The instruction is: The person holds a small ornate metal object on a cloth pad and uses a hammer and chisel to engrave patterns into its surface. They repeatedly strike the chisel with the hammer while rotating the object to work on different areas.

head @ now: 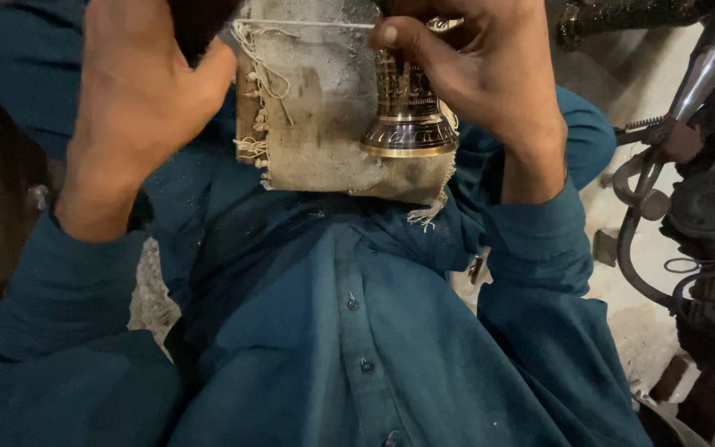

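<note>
Your left hand [138, 99] is raised at the left of the view, back toward the camera, its fingers closed around a dark object [200, 25] that runs out of the top of the frame. What that object is cannot be told, since only its lower end shows beside your thumb.

Moving right, a frayed, dusty cloth [316, 108] hangs between your hands, with loose threads along its left edge and bottom corner. It drapes over your teal shirt [357, 331] and sits behind the piece you are working on.

That piece is an engraved brass bell [410, 116], held mouth-down against the cloth, its polished rim catching the light. Your right hand [477, 74] grips it from above, fingers wrapped around its upper body and the thumb pressed on its near side. The bell's top is hidden under your fingers.

Judging from this, you look to be in the middle of hand-finishing or polishing the bell, with the cloth as a backing. The next move calls for a firm grip with the right hand so the bell does not turn or slip, while the left brings its tool squarely to the engraved surface.

At the far right, apart from your hands, stands the metal frame and engine of a motorcycle [705, 207].
</note>
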